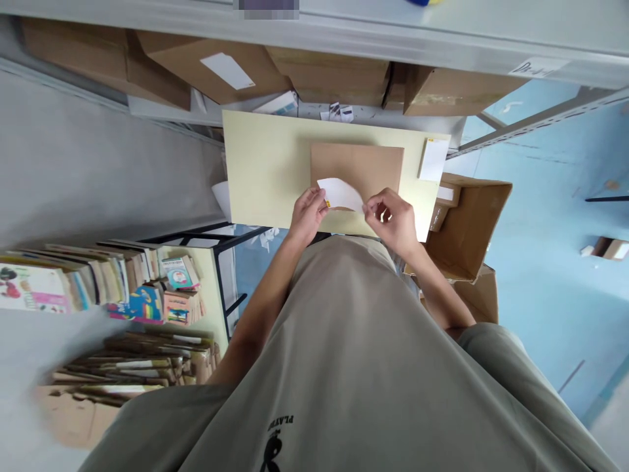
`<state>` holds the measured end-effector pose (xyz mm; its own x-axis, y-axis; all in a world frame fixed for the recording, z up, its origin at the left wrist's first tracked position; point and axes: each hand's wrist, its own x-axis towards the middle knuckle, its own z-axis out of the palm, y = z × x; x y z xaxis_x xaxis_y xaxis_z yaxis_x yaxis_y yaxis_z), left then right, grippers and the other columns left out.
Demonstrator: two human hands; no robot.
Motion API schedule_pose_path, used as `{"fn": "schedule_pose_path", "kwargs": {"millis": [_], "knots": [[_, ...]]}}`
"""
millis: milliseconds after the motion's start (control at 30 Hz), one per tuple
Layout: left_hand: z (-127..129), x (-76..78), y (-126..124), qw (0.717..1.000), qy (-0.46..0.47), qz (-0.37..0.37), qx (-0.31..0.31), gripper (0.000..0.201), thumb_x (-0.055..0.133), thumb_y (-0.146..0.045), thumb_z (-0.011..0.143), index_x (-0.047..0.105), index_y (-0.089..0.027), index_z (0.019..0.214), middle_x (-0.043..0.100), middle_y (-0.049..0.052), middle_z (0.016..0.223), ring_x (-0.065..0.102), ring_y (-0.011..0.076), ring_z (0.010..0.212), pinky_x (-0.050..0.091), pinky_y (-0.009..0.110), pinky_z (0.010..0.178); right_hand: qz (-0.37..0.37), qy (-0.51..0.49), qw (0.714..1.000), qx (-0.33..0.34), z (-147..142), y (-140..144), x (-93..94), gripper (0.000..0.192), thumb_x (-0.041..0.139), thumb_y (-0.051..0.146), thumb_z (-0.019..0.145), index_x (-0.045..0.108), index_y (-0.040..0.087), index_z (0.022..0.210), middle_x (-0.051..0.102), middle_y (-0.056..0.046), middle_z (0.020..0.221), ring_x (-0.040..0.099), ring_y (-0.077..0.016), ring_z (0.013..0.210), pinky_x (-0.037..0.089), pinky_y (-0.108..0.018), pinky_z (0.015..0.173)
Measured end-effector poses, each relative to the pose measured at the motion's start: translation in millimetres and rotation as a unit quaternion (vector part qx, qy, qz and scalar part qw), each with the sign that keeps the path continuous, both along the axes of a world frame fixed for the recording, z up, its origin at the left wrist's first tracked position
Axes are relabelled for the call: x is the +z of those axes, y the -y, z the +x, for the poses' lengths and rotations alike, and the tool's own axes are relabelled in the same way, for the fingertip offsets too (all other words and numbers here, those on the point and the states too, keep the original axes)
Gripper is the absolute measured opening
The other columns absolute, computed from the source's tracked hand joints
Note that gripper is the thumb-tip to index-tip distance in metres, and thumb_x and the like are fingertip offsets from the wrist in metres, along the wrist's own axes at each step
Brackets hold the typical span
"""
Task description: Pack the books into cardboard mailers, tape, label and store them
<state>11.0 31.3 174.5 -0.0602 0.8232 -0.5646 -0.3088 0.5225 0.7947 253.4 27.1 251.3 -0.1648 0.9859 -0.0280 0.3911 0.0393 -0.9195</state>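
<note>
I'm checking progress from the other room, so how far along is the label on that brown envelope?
Done: the brown envelope lies flat on the pale yellow table. In hand: left hand and right hand hold a curved white label sheet over its near edge. Left: the sheet is not yet flat on the envelope.

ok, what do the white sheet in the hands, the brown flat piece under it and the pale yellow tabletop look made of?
White sheet: thin paper or label stock, matte; it bows between left hand and right hand. Brown flat piece: kraft paper or card, dull and uniform; envelope or board, cannot tell. Pale yellow tabletop: probably laminate or painted board, smooth, even colour, crisp edge.
</note>
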Motion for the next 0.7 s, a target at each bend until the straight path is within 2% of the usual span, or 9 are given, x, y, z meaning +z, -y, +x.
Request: {"fn": "schedule_pose_path", "kwargs": {"millis": [167, 267, 367, 567, 700], "knots": [[1.0, -15.0, -16.9, 0.989, -0.143, 0.017, -0.012, 0.038, 0.093, -0.059, 0.103, 0.074, -0.026, 0.101, 0.085, 0.006, 0.105, 0.084, 0.0209, 0.108, 0.069, 0.033, 0.098, -0.110, -0.031, 0.989, -0.093, 15.8, -23.1, -50.3, 0.040, 0.075, 0.065, 0.107, 0.071, 0.026, 0.098, 0.071, -0.001, 0.088, 0.063, -0.0169, 0.073, 0.054, -0.035, 0.072], [1.7, -29.0, -35.3, 0.974, -0.220, 0.045, -0.023, 0.035, 0.094, -0.055, 0.102, 0.077, -0.025, 0.097, 0.085, 0.007, 0.100, 0.083, 0.0224, 0.102, 0.068, 0.034, 0.094, -0.141, -0.015, 0.984, -0.110, 22.1, -36.4, -76.9, 0.053, 0.075, 0.079, 0.104, 0.069, 0.026, 0.097, 0.073, -0.002, 0.088, 0.066, -0.0188, 0.077, 0.055, -0.037, 0.076], [3.7, -44.0, -52.9, 0.960, -0.268, 0.072, -0.045, 0.033, 0.093, -0.055, 0.102, 0.079, -0.025, 0.097, 0.086, 0.007, 0.099, 0.083, 0.0244, 0.099, 0.069, 0.036, 0.093, -0.151, 0.020, 0.982, -0.115, 21.8, -45.6, -95.1, 0.061, 0.072, 0.086, 0.104, 0.068, 0.026, 0.094, 0.075, -0.005, 0.087, 0.069, -0.0222, 0.081, 0.057, -0.039, 0.080], [7.6, -64.2, -69.1, 0.942, -0.323, 0.059, -0.072, 0.027, 0.085, -0.048, 0.104, 0.081, -0.023, 0.098, 0.088, 0.008, 0.101, 0.083, 0.0250, 0.097, 0.067, 0.036, 0.094, -0.184, 0.156, 0.958, -0.156, 10.1, -55.7, -119.0, 0.049, 0.070, 0.071, 0.110, 0.070, 0.025, 0.093, 0.084, -0.015, 0.100, 0.076, -0.0306, 0.091, 0.062, -0.049, 0.092], [6.8, -70.0, -70.4, 0.929, -0.351, 0.065, -0.092, 0.018, 0.081, -0.039, 0.105, 0.084, -0.023, 0.098, 0.089, 0.008, 0.101, 0.083, 0.0249, 0.096, 0.066, 0.036, 0.095, -0.193, 0.188, 0.949, -0.161, 7.6, -60.1, -125.6, 0.039, 0.070, 0.061, 0.111, 0.075, 0.024, 0.100, 0.087, -0.018, 0.109, 0.079, -0.0356, 0.102, 0.066, -0.054, 0.099]]}}
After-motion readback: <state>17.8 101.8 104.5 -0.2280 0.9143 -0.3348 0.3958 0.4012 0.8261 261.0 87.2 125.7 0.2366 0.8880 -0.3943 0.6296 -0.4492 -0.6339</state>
